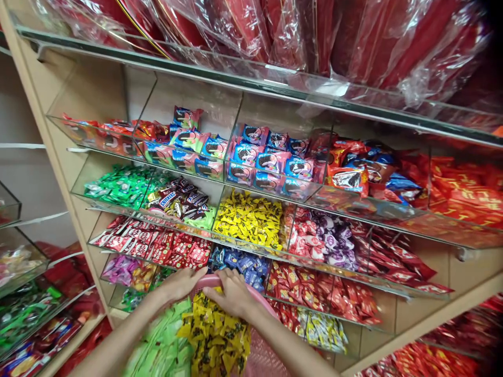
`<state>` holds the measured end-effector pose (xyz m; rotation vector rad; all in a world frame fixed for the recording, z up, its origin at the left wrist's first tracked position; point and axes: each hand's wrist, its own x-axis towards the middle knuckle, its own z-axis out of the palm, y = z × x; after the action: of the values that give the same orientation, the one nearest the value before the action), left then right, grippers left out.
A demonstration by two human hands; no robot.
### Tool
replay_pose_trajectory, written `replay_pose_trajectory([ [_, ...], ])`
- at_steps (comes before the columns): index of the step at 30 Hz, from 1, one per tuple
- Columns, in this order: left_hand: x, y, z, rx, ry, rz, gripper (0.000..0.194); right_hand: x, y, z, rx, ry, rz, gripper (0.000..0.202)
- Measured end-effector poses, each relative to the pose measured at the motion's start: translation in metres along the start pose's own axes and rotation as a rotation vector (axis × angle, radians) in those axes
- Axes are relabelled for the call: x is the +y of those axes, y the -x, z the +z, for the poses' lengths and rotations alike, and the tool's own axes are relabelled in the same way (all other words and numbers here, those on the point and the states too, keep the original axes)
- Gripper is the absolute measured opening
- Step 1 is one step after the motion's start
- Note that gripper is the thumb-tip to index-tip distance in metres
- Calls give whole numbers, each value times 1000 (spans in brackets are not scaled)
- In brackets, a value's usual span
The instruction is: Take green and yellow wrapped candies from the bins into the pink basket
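Note:
A pink plastic basket (264, 302) is in front of me at the bottom of the view. Both my hands are at its far rim: my left hand (183, 284) and, just beside it, my right hand (231, 294), each with fingers closed over the edge. Green-wrapped sweets (163, 340) fill the basket's left side. Yellow-wrapped candies (220, 340) with dark print lie in the middle, partly below my right hand. Bare pink mesh shows on the right. Directly beyond the rim sit blue-wrapped sweets (240, 266) in a shelf bin.
A tiered wooden shelf with clear dividers faces me. Its bins hold yellow candies (249, 217), Snickers bars (178, 199), green sweets (121, 187) and blue-pink cookie packs (261, 157). Plastic-wrapped red items (251, 31) lie on the top shelf. Another shelf unit (23, 262) stands at left.

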<state>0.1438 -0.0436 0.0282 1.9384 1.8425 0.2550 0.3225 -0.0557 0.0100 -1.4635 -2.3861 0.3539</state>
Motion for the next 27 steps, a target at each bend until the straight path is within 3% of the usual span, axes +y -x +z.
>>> replay_pose_trajectory([
  [3,4,-8,11,43,-51,54,68,1,8,-12,-54,19,-5,55],
  [5,1,-11,17,90,-71,58,66,-3,15,-32,-103,66,-60,52],
  [10,-2,-14,25,68,-85,51,65,-15,9,-125,-20,256,-242,28],
  [13,-2,-17,27,73,-84,90,64,-3,-18,-174,13,499,-153,25],
  [15,-3,-18,29,91,-85,100,64,11,-37,-191,-15,671,-71,26],
  [21,-6,-17,36,100,-94,86,65,37,-64,-186,-81,847,83,29],
  [27,-7,-13,39,69,-83,68,64,49,-67,-178,-78,838,77,31],
])
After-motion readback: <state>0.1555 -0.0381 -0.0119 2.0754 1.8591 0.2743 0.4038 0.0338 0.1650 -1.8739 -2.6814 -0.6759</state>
